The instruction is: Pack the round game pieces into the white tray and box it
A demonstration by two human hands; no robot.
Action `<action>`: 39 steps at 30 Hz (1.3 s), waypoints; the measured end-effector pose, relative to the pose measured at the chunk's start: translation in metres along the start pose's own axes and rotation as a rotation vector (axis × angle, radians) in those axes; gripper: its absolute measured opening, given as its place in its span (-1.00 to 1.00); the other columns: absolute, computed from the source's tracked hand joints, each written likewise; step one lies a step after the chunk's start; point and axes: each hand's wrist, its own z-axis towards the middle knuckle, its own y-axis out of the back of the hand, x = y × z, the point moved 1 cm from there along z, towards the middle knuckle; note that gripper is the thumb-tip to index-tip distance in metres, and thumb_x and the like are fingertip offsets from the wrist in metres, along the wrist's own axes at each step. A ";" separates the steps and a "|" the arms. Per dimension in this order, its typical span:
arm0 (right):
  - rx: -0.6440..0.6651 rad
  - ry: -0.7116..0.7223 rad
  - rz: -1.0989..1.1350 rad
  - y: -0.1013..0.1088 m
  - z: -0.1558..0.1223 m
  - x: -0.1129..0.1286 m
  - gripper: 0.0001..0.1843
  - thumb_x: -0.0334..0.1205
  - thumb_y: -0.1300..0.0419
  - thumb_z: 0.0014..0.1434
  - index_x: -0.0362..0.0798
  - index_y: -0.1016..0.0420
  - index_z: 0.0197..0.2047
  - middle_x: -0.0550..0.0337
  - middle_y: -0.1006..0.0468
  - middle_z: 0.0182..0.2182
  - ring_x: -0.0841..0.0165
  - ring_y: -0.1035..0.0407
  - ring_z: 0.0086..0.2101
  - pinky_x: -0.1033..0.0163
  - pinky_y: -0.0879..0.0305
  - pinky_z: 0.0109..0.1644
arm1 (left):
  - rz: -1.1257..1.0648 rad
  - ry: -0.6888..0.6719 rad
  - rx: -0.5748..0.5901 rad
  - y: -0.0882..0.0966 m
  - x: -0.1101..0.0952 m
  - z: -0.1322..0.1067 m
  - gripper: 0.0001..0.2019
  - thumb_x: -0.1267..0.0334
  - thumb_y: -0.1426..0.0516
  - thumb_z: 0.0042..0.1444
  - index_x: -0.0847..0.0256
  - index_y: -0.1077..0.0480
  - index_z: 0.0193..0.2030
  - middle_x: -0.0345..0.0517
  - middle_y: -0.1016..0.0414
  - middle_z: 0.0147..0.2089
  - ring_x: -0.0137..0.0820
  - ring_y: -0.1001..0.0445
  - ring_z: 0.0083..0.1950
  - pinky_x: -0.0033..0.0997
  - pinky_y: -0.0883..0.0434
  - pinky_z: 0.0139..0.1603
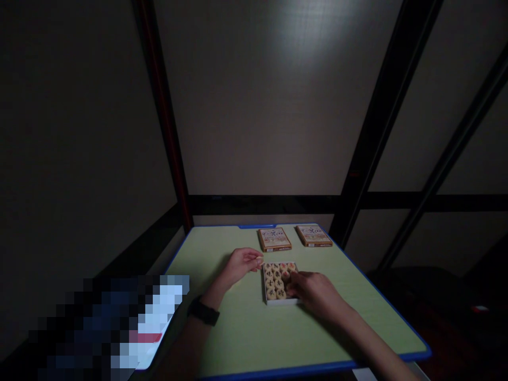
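the shallow open box [281,302] lay on the green tabletop [246,338], squarely between the hands, its front wall facing the person and its side edges running away toward the back wall [265,121]. it looked nearly square, so a long axis was hard to tell. round pieces [280,293] sat flat in it in rows, characters up, dark ones at left, red ones toward the far right. beyond it lay two printed flat boxes [274,240], one just behind, the other farther right. the right hand [317,292] stood in the way, covering the open box's near right part; it reached in from the right, fingers bent down, grip hidden, so its hold could not be told. the left hand [241,263], a dark wristband [203,311] below it, hovered by the far left corner, thumb and fingertips close together; whether that grip pinched anything could not be told.
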 end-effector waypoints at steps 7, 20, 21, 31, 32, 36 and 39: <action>0.045 -0.069 -0.092 0.006 -0.002 0.006 -0.78 -0.35 -0.10 0.20 -0.07 -0.58 -0.19 -0.01 -0.68 -0.22 0.22 -0.56 -0.24 0.28 -0.16 -0.29 | -0.015 -0.006 0.013 0.000 0.002 0.001 -0.57 0.06 -0.45 -0.25 0.31 -0.53 -0.31 -0.05 -0.58 -0.37 -0.40 -0.53 -0.38 -0.42 -0.46 -0.32; -0.013 -0.050 0.019 0.011 0.004 0.002 -0.79 -0.42 -0.11 0.15 -0.06 -0.59 -0.29 0.06 -0.67 -0.29 0.29 -0.53 -0.28 0.32 -0.20 -0.26 | -0.087 0.017 0.056 -0.002 0.001 0.000 -0.49 0.00 -0.48 -0.30 0.34 -0.56 -0.27 -0.01 -0.63 -0.31 -0.38 -0.57 -0.33 -0.35 -0.51 -0.20; -0.037 -0.042 0.050 0.013 0.005 0.002 -0.78 -0.43 -0.10 0.15 -0.06 -0.59 -0.29 0.07 -0.67 -0.29 0.29 -0.52 -0.28 0.32 -0.22 -0.25 | -0.108 0.022 0.086 -0.003 0.000 -0.001 -0.46 -0.01 -0.48 -0.32 0.34 -0.57 -0.25 0.02 -0.63 -0.28 -0.35 -0.58 -0.31 -0.32 -0.51 -0.16; -0.213 0.173 0.055 0.006 0.024 0.035 -0.70 -0.23 -0.13 0.30 -0.05 -0.49 0.07 0.02 -0.58 -0.14 0.28 -0.48 -0.24 0.29 -0.31 -0.20 | -0.129 0.118 0.228 -0.008 -0.007 -0.011 -0.36 0.07 -0.52 -0.40 0.36 -0.56 -0.14 0.07 -0.63 -0.28 -0.26 -0.62 -0.29 -0.26 -0.54 -0.16; -0.205 0.187 0.034 0.005 0.025 0.037 -0.72 -0.25 -0.10 0.32 -0.06 -0.50 0.05 0.02 -0.58 -0.16 0.28 -0.48 -0.25 0.29 -0.31 -0.21 | -0.109 0.125 0.234 -0.008 -0.008 -0.012 -0.37 0.07 -0.52 -0.40 0.35 -0.57 -0.15 0.05 -0.63 -0.29 -0.27 -0.62 -0.28 -0.28 -0.54 -0.17; -0.197 0.212 0.021 0.009 0.022 0.028 -0.73 -0.28 -0.06 0.33 -0.07 -0.51 0.01 0.03 -0.56 -0.16 0.30 -0.46 -0.24 0.30 -0.28 -0.21 | -0.085 0.161 0.245 -0.009 -0.011 -0.013 -0.40 0.05 -0.50 -0.37 0.33 -0.57 -0.16 0.05 -0.65 -0.27 -0.28 -0.63 -0.27 -0.34 -0.53 -0.19; -0.172 0.129 0.031 0.016 0.015 0.012 -0.75 -0.30 -0.09 0.28 -0.07 -0.55 -0.05 0.06 -0.55 -0.23 0.32 -0.45 -0.28 0.32 -0.24 -0.24 | -0.090 0.146 0.195 -0.008 -0.013 -0.013 -0.41 -0.04 -0.47 -0.31 0.33 -0.56 -0.18 0.09 -0.66 -0.23 -0.31 -0.63 -0.29 -0.39 -0.52 -0.24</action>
